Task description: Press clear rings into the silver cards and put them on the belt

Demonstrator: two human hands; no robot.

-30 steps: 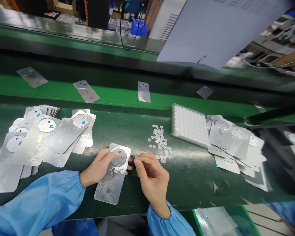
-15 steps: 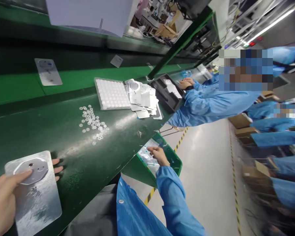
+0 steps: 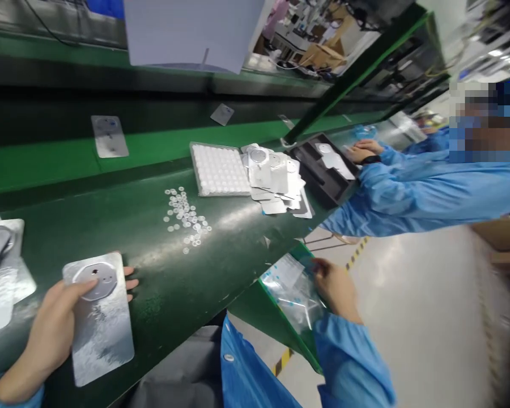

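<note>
Since half a second ago the view has swung back a little, so the silvery plate [image 3: 104, 334] sits further into the picture and the edge of a plate pile [image 3: 2, 266] shows at the far left. The left hand [image 3: 53, 326] stays clamped on the plate, thumb on its raised octagon and fingertips poking out beneath the right edge, low on the dark green surface [image 3: 161, 272]. The right hand [image 3: 334, 286] has shifted further over the green bin [image 3: 250, 309] and rests on the clear bags [image 3: 293, 292] inside; blur hides whether its fingers are closed. A clear tray [image 3: 221, 170] holds rows of white discs, with loose discs [image 3: 185, 218] beside it. A black tray [image 3: 312, 175] holds one plate by a co-worker's hands [image 3: 363, 152].
</note>
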